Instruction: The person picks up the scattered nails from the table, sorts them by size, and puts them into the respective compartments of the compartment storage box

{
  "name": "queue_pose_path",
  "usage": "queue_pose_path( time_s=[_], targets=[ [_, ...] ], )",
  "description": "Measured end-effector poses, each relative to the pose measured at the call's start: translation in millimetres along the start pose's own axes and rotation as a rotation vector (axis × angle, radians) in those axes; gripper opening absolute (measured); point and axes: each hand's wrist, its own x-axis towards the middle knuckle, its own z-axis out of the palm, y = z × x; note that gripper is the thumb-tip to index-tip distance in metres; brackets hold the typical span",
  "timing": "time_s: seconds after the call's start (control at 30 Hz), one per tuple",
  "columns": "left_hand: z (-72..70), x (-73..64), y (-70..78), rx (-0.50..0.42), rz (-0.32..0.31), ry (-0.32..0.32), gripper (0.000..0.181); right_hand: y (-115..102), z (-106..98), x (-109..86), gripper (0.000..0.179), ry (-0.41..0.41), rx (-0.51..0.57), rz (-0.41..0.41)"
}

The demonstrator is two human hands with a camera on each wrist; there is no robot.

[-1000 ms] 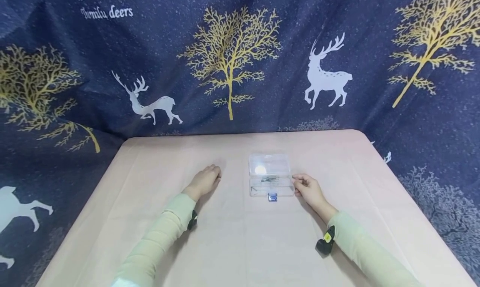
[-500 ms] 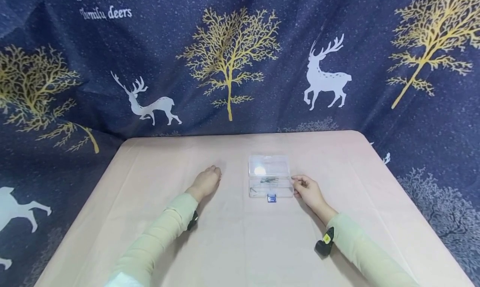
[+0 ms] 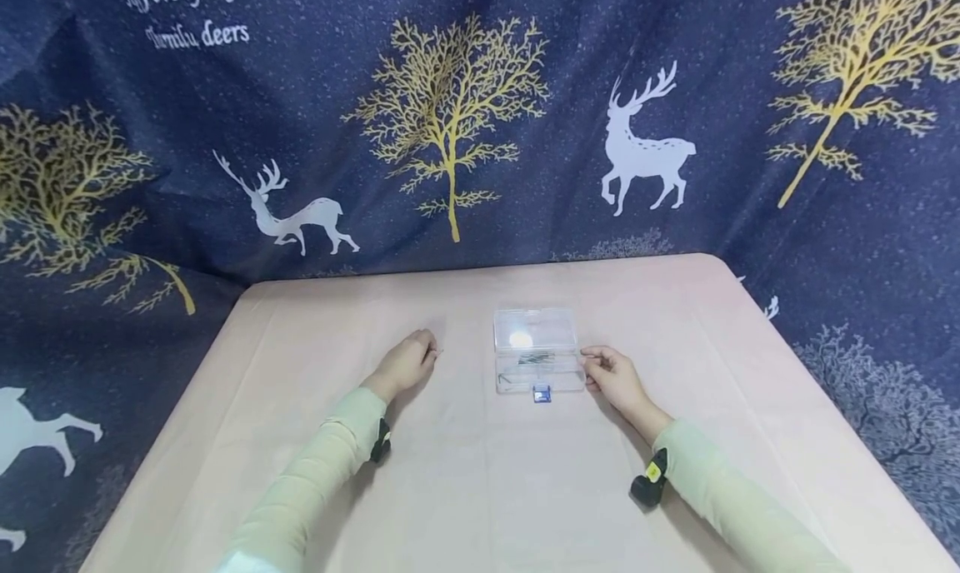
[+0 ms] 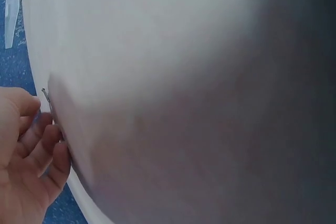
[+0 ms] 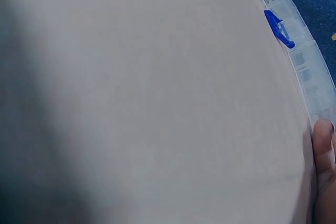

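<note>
A clear plastic organizer box (image 3: 538, 371) with a blue latch (image 3: 542, 393) lies on the table with its lid (image 3: 534, 330) swung back flat. Thin dark and greenish pieces lie in its compartments, too small to name. My right hand (image 3: 617, 381) holds the box's right end, thumb (image 5: 324, 132) against it in the right wrist view. Left of the box, my left hand (image 3: 405, 365) is low over the table with curled fingers. A small thin metal piece (image 4: 45, 95) sticks out at its fingertips in the left wrist view; its far end is hidden.
The table (image 3: 480, 490) has a pale pink cover. Behind and beside it hangs a dark blue cloth (image 3: 540, 181) printed with deer and trees. A black wrist camera (image 3: 648, 481) sits below the right hand.
A small thin piece now shows at my left fingertips, and the left hand has turned slightly. My right hand stays at the box's end. The head view has shifted a little.
</note>
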Motion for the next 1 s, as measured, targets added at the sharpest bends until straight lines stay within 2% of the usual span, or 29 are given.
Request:
queue_pose_path(
  time_s=[0.17, 0.33, 0.43, 0.7, 0.8, 0.9, 1.0],
  targets=[
    [-0.5, 4.6, 3.3, 0.045, -0.003, 0.020, 0.013, -1.0, -0.8, 1.2, 0.029, -0.001, -0.009, -0.002],
    [1.9, 8.7, 5.4, 0.124, -0.014, 0.032, 0.008, -1.2, -0.1, 0.3, 0.029, -0.001, 0.023, 0.000],
    [3.0, 9.1, 5.4, 0.155, 0.001, 0.039, 0.007, -1.9, 1.2, -1.2, 0.029, 0.000, 0.026, -0.004],
    [1.5, 5.1, 9.3, 0.249, 0.036, -0.021, 0.014, -4.7, 1.7, -4.3, 0.032, -0.003, 0.027, -0.007],
    [0.7, 3.8, 8.8, 0.207, 0.032, -0.013, 0.013, -5.3, 1.1, -5.6, 0.033, -0.006, 0.044, -0.007],
    [0.8, 2.7, 7.0, 0.128, 0.030, 0.005, 0.010, -5.1, 0.3, -5.6, 0.031, 0.003, 0.043, -0.011],
    [0.2, 1.1, 5.7, 0.067, 0.053, 0.038, 0.007, -3.9, 0.3, -4.8, 0.029, 0.004, 0.027, -0.019]
  ],
)
